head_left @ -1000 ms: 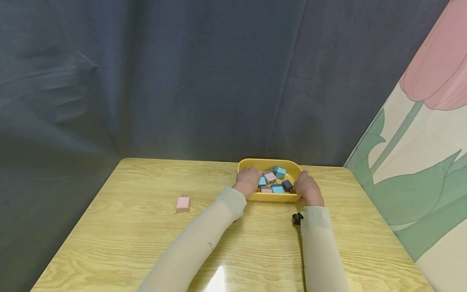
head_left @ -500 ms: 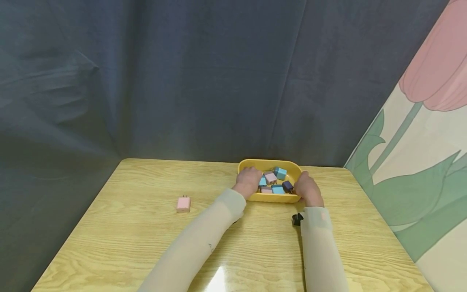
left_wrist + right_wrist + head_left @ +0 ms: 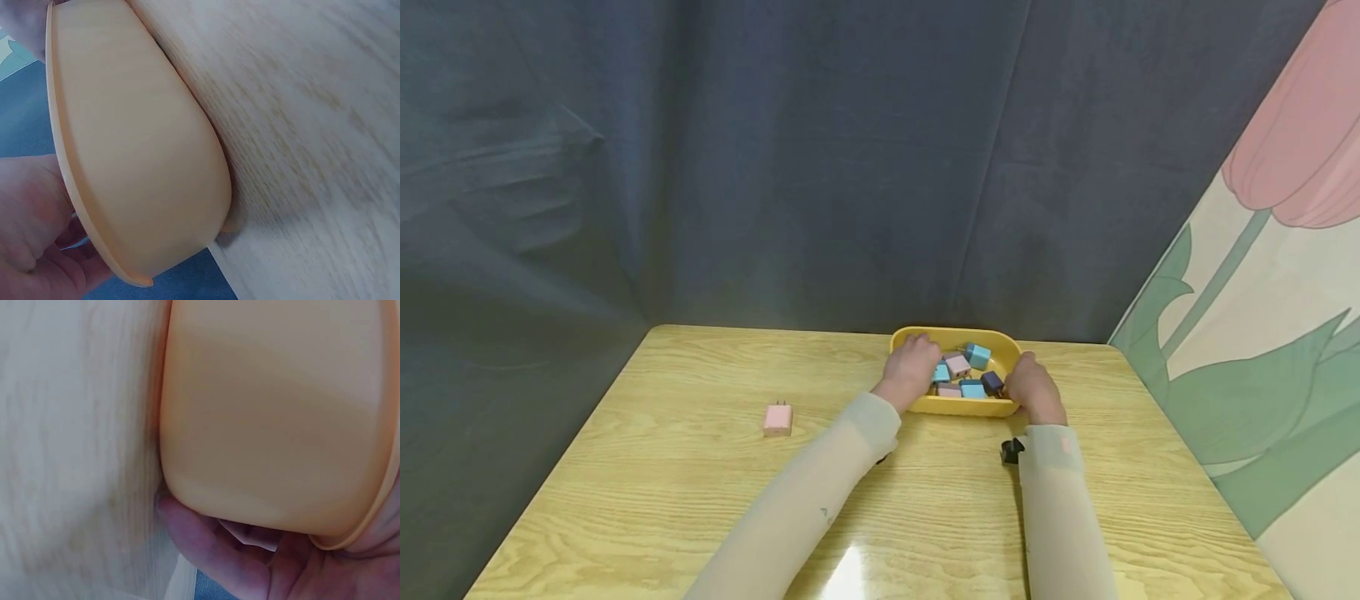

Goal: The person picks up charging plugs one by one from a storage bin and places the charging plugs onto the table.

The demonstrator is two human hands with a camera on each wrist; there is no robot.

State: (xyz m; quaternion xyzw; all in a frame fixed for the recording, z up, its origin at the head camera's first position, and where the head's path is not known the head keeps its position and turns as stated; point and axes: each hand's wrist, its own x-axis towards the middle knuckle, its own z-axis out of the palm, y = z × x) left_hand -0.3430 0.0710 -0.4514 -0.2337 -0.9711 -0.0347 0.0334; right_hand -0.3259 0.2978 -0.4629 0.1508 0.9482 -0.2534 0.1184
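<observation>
A yellow plastic basket [image 3: 958, 407] sits at the far side of the table, holding several plug chargers. A light-blue charger [image 3: 977, 356], a pale-pink charger [image 3: 957, 366] and a dark-blue charger [image 3: 992, 383] are visible inside. My left hand [image 3: 912, 367] is over the basket's left part. In the left wrist view its fingers [image 3: 81, 265] bend beyond the rim; their tips and anything in them are hidden. My right hand [image 3: 1033, 387] grips the basket's right end. In the right wrist view its fingers [image 3: 212, 550] curl round the outer wall.
A pink charger [image 3: 778, 420] lies alone on the wooden table [image 3: 685, 500], left of the basket, prongs pointing away. A dark curtain [image 3: 820, 167] hangs behind the table. A flower-painted wall [image 3: 1292, 333] stands at the right.
My left hand has risen slightly and its forearm has shifted a little. The right hand keeps its grip on the basket, and the basket stays in place.
</observation>
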